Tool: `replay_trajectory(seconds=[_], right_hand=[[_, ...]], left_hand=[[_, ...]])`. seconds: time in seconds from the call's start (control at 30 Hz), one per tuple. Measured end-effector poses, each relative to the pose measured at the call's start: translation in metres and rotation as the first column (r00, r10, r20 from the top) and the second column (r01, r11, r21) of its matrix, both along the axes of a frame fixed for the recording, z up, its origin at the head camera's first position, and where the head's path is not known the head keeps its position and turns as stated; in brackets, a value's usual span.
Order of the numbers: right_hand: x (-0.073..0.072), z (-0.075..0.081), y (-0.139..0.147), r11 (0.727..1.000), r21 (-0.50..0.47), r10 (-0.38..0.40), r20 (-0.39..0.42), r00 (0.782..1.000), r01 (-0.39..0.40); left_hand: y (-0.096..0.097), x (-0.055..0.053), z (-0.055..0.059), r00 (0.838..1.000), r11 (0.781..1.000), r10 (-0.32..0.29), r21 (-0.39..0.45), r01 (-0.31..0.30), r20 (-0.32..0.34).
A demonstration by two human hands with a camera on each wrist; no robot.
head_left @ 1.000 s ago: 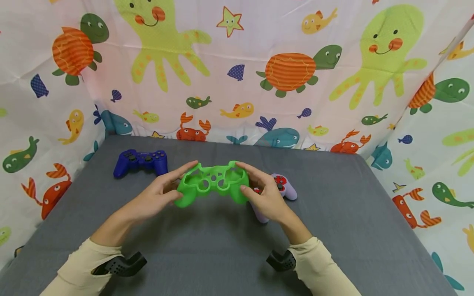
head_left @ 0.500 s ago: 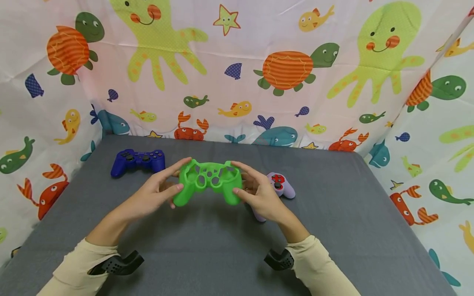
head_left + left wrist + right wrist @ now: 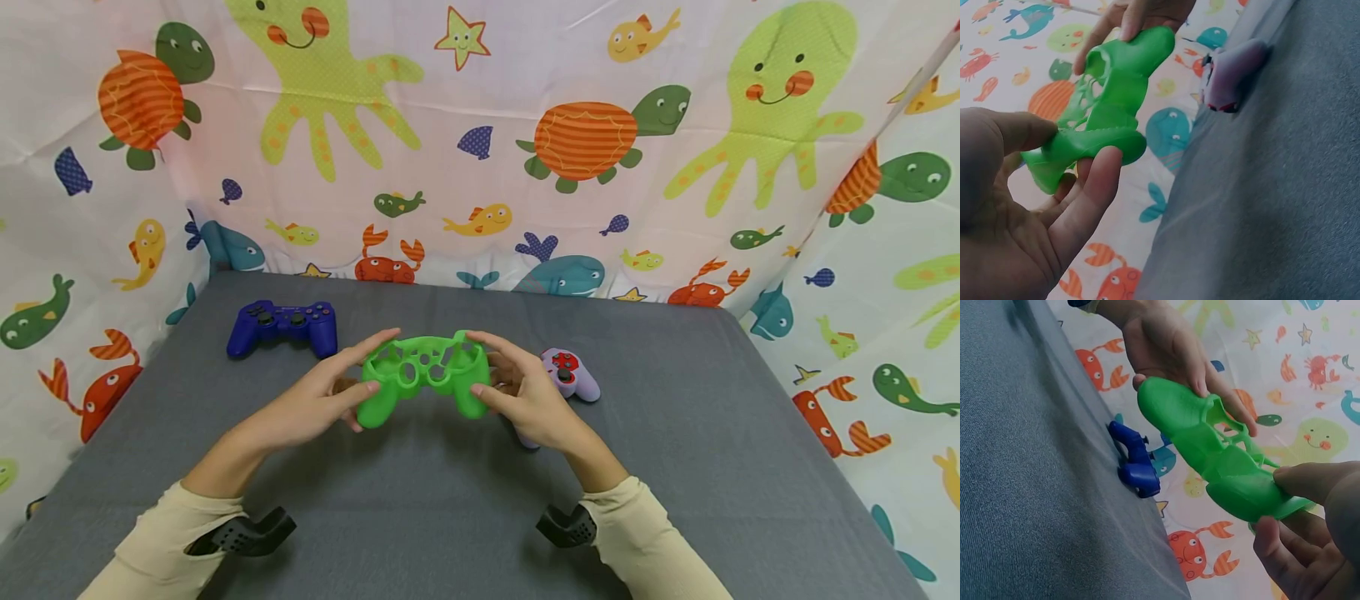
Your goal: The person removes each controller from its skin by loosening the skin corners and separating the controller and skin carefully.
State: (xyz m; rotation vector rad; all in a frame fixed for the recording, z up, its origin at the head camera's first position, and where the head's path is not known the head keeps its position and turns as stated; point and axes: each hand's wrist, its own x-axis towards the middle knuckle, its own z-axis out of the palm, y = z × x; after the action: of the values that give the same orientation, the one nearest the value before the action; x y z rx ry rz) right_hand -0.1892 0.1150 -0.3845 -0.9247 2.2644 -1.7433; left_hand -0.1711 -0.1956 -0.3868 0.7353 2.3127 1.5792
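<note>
Aloft, fingers [image 3: 1104,174] pinch green shell [image 3: 1213,456].

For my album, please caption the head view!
Left hand and right hand hold a green cover; blue controller, purple controller nearby.

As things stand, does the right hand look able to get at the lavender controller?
Probably not without letting go: the right hand grips one end of the green shell. Otherwise the way seems free, with the lavender controller lying on the table close by.

A booth-like space — sea-creature cloth [image 3: 570,58] on three sides, gray table [image 3: 427,517] within.
</note>
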Motion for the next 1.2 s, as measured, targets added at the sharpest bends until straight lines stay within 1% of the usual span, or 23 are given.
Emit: replay_trajectory(seconds=[0.13, 0.2, 0.37, 0.5, 0.6, 0.73, 0.9, 1.03, 1.2], right_hand=[[-0.002, -0.002, 0.000, 1.000, 0.012, -0.016, -0.005, 1.000, 0.017], [-0.002, -0.004, -0.002, 1.000, 0.005, -0.009, 0.007, 1.000, 0.009], [-0.002, -0.013, -0.010, 1.000, -0.017, 0.021, 0.031, 0.999, -0.020], [-0.001, -0.017, -0.015, 0.999, -0.026, 0.047, 0.029, 0.998, -0.046], [-0.001, -0.019, -0.021, 0.996, -0.039, 0.082, 0.035, 0.996, -0.081], [-0.001, -0.021, -0.029, 0.992, -0.053, 0.121, 0.070, 0.990, -0.117], [0.000, -0.025, -0.039, 0.989, -0.060, 0.141, 0.107, 0.984, -0.135], [0.002, -0.027, -0.048, 0.987, -0.066, 0.156, 0.128, 0.979, -0.148], [0.006, -0.026, -0.061, 0.982, -0.078, 0.181, 0.153, 0.972, -0.170]], left_hand=[[-0.006, -0.003, 0.001, 1.000, 1.000, -0.009, -0.002, 0.009, -0.018], [-0.009, -0.003, 0.002, 1.000, 1.000, -0.006, -0.001, 0.006, -0.009], [-0.022, -0.004, -0.002, 0.999, 1.000, 0.002, -0.011, -0.002, 0.032], [-0.030, -0.003, -0.005, 1.000, 0.999, -0.002, -0.039, 0.003, 0.017], [-0.037, -0.002, -0.007, 1.000, 0.999, -0.008, -0.052, 0.008, 0.007], [-0.047, -0.001, -0.007, 1.000, 0.998, -0.014, -0.057, 0.015, 0.014], [-0.058, -0.001, -0.008, 1.000, 0.998, -0.023, -0.055, 0.023, 0.011], [-0.067, 0.001, -0.008, 1.000, 0.997, -0.009, -0.071, 0.009, -0.006], [-0.079, 0.007, -0.008, 1.000, 0.996, 0.016, -0.084, -0.017, -0.013]])
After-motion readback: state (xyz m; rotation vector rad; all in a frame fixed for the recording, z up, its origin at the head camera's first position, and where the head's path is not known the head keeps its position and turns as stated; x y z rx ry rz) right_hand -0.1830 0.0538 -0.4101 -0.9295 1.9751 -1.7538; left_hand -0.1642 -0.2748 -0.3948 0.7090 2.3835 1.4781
